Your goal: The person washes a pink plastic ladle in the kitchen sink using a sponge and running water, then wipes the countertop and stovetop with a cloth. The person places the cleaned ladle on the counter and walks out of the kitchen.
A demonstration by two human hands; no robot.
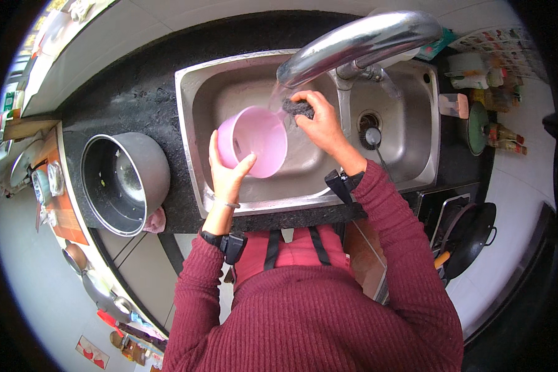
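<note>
My left hand (229, 174) grips a pink plastic container (260, 139) from its left side, thumb over the rim, its open mouth tilted up towards me. My right hand (320, 122) holds a dark scouring pad (298, 108) at the container's upper right edge. Both are above the left basin of a stainless steel double sink (307, 179). The curved chrome faucet (358, 44) reaches over them, and water runs from its spout just behind the pad and container.
A large grey metal pot (156, 162) with bits of food inside stands on the black counter (135, 100) at left, a pink cloth (155, 220) beside it. A round-headed tool (373, 136) lies at the right basin's drain. A black wok (476, 242) is on the stove at right.
</note>
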